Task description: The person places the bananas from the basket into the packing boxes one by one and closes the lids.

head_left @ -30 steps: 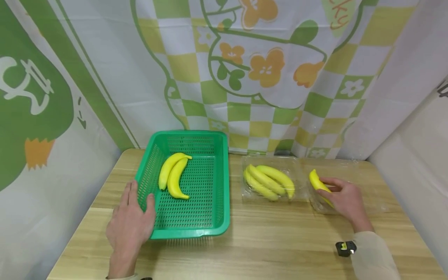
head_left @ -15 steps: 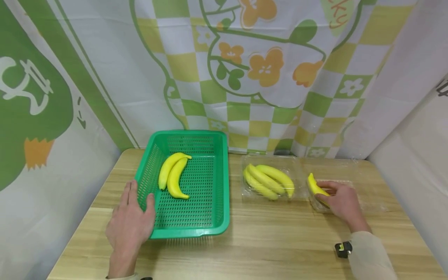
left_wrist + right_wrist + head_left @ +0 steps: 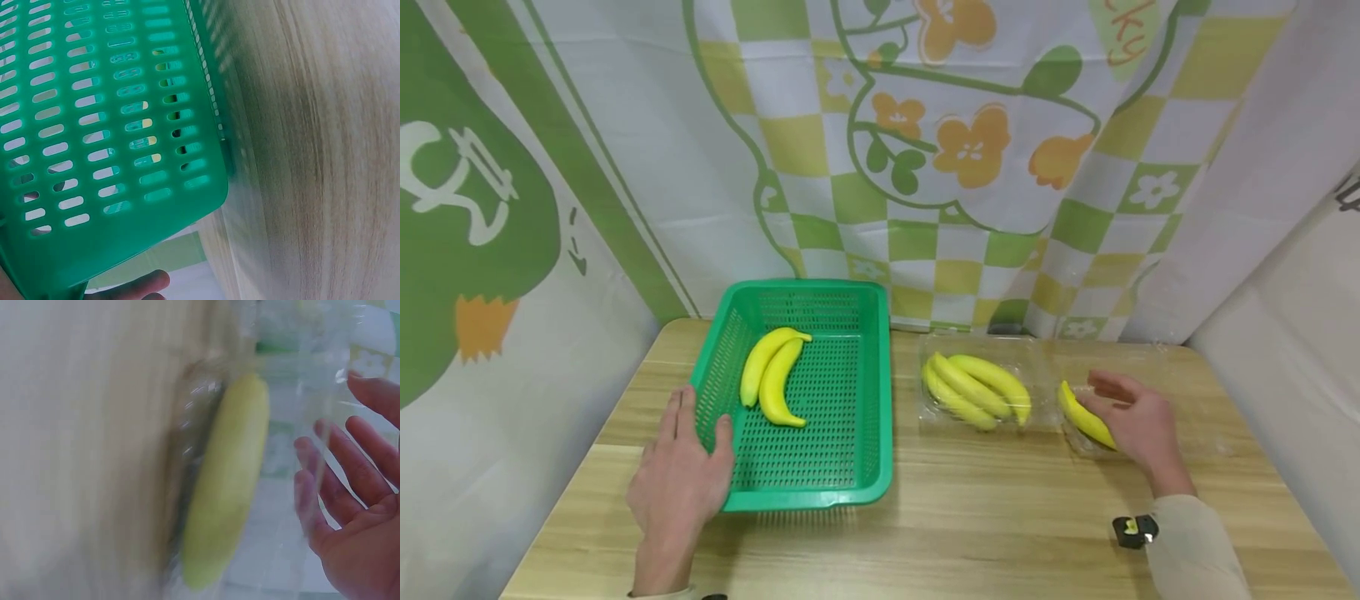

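My right hand (image 3: 1142,421) hovers with loosely spread fingers just above a yellow banana (image 3: 1086,418). That banana lies in a clear plastic box (image 3: 1078,446) at the right. In the right wrist view the banana (image 3: 228,481) is apart from the hand (image 3: 359,494). At the left, my left hand (image 3: 679,475) rests against the side of a green perforated basket (image 3: 805,500), fingers straight along its rim. Inside the basket lie two bananas (image 3: 781,379), side by side. The left wrist view shows the basket's slotted wall (image 3: 119,137) and a fingertip (image 3: 147,284) below it.
Between basket and right box stands another clear plastic box (image 3: 928,417) with several bananas (image 3: 973,387) in it. The wooden table (image 3: 955,533) ends at a patterned curtain (image 3: 955,250) behind, with cloth walls on both sides.
My right hand lowered the banana into the right box, let go of it and lifted slightly away. My left hand and the basket have stayed in place.
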Available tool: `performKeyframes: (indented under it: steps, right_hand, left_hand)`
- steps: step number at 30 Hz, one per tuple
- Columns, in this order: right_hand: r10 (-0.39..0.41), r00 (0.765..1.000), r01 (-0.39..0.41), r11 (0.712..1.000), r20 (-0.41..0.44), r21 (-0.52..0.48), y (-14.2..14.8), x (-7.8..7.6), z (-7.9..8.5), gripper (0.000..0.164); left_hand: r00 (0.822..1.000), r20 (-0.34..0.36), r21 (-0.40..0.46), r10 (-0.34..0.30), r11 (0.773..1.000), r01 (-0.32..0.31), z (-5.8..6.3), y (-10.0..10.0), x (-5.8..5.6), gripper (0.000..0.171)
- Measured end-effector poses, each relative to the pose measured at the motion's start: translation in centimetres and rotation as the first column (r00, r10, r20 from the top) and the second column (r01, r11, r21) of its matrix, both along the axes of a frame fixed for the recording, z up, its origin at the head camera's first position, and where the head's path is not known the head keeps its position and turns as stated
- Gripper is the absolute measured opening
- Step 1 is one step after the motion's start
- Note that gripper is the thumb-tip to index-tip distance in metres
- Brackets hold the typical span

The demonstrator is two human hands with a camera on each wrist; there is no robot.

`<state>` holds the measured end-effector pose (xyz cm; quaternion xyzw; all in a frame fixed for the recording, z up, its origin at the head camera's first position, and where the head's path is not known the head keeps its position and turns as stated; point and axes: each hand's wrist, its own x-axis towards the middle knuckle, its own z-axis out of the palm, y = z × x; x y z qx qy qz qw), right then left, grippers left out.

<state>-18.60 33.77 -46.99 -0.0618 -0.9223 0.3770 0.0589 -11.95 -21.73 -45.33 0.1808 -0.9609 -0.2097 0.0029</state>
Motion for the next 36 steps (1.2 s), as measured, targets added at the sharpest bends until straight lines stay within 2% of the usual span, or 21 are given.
performKeyframes:
  steps: [4,8,13,16,25,36]
  right_hand:
    - [0.002,1.0,-0.004,0.997,-0.028,-0.079,-0.7,-0.3,0.9,0.061]
    - [0.004,0.999,-0.009,0.994,-0.047,-0.113,-1.7,-0.9,2.1,0.06]
    - [0.008,0.999,-0.017,0.981,-0.049,-0.196,-3.2,-1.8,3.2,0.064]
    - [0.012,0.999,-0.024,0.97,-0.053,-0.242,-4.1,-2.3,3.4,0.063]
    - [0.047,0.993,-0.076,0.951,-0.105,-0.298,-6.5,-3.1,3.6,0.055]
    - [0.112,0.99,-0.135,0.911,-0.081,-0.391,-9.8,-4.6,4.6,0.058]
  left_hand:
    - [1.0,0.002,0.001,-0.003,1.0,0.003,0.0,0.0,0.0,0.079]
    - [1.0,0.011,0.001,-0.004,1.0,0.004,0.0,0.0,0.0,0.079]
    - [1.0,0.016,0.002,-0.004,1.0,0.004,0.0,0.0,0.0,0.079]
    - [1.0,0.016,-0.001,-0.003,1.0,0.003,0.0,0.0,0.0,0.079]
    - [1.0,0.017,-0.006,-0.004,1.0,0.004,0.1,0.0,0.0,0.079]
    - [1.0,0.026,-0.001,-0.005,1.0,0.005,0.1,-0.2,0.0,0.08]
